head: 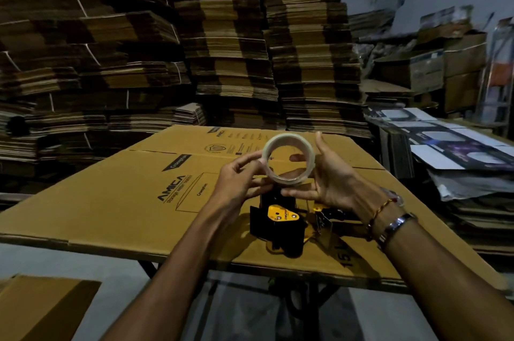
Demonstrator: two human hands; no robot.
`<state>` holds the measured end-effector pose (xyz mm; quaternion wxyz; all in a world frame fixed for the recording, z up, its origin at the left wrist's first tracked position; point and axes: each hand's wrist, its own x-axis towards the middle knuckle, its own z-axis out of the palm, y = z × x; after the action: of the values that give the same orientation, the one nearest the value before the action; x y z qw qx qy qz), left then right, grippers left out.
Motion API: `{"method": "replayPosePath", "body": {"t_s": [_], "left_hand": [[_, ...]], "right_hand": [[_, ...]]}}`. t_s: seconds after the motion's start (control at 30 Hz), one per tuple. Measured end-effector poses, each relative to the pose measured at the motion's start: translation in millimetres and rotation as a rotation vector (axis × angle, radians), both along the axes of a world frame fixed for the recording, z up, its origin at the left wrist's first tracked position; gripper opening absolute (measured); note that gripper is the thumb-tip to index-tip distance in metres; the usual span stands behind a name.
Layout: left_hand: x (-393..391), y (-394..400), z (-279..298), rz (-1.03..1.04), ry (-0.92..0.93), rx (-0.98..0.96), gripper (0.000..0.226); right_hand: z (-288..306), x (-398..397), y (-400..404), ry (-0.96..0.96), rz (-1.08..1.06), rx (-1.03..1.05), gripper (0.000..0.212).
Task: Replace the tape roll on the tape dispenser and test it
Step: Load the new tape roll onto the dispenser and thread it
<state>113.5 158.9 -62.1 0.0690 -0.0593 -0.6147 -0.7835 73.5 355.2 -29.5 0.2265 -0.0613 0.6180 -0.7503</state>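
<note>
Head view: both hands are up over the flattened carton (116,196), holding the tape roll (288,158) between them. Right hand (328,182) cradles the roll from the side and below, fingers curled around the far rim. Left hand (239,182) pinches the near edge, likely hunting the tape end.

Roll hangs just above the dispenser (278,225), not yet mounted.

Handling, as I read it: light, rigid ring with a hollow core. The clear film is glossy, so the outer face is slick and the free end sticky. Best held by the rims or through the core.

Dispenser is black plastic with a yellow plate, lying on the carton. Carton is matte printed corrugated board. Stacks of flat cardboard (222,48) stand behind.
</note>
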Motion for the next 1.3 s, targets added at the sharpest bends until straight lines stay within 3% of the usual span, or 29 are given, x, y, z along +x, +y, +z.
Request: {"method": "replayPosePath", "body": {"t_s": [0.1, 0.23, 0.4, 0.53, 0.63, 0.77, 0.93, 1.07, 1.3], "left_hand": [[-4.8, 1.5, 10.8, 0.069, -0.057, -0.071, 0.022], [-9.9, -4.4, 21.0, 0.07, -0.178, -0.092, 0.024], [-13.1, -11.9, 20.3, 0.096, -0.3, -0.165, 0.025], [-18.8, -15.6, 14.3, 0.11, -0.314, -0.221, 0.022], [-24.2, -11.9, 7.1, 0.165, -0.278, -0.31, 0.026], [-40.2, -8.7, -5.9, 0.202, -0.242, -0.423, 0.035], [-43.3, -0.4, -12.3, 0.133, -0.25, -0.54, 0.056], [-41.4, 4.1, -15.8, 0.151, -0.234, -0.515, 0.053], [-56.0, 3.8, -27.3, 0.221, -0.212, -0.492, 0.069]], "right_hand": [[-0.8, -1.0, 4.0, 0.193, -0.048, 0.21, 0.067], [-2.0, -0.8, 5.9, 0.306, -0.071, 0.266, 0.047], [-6.7, -4.3, 7.2, 0.398, -0.068, 0.366, 0.05], [-9.7, -6.8, 2.6, 0.619, -0.027, 0.667, 0.064], [-14.2, -9.1, 5.7, 0.741, -0.054, 0.794, 0.061], [-20.8, -8.1, 14.4, 0.747, -0.081, 0.76, 0.048], [-28.9, -8.3, 23.0, 0.799, -0.041, 0.788, 0.05], [-32.8, -5.9, 22.4, 0.792, -0.015, 0.789, 0.045], [-33.3, -6.3, 14.7, 0.772, -0.056, 0.795, 0.066]]}}
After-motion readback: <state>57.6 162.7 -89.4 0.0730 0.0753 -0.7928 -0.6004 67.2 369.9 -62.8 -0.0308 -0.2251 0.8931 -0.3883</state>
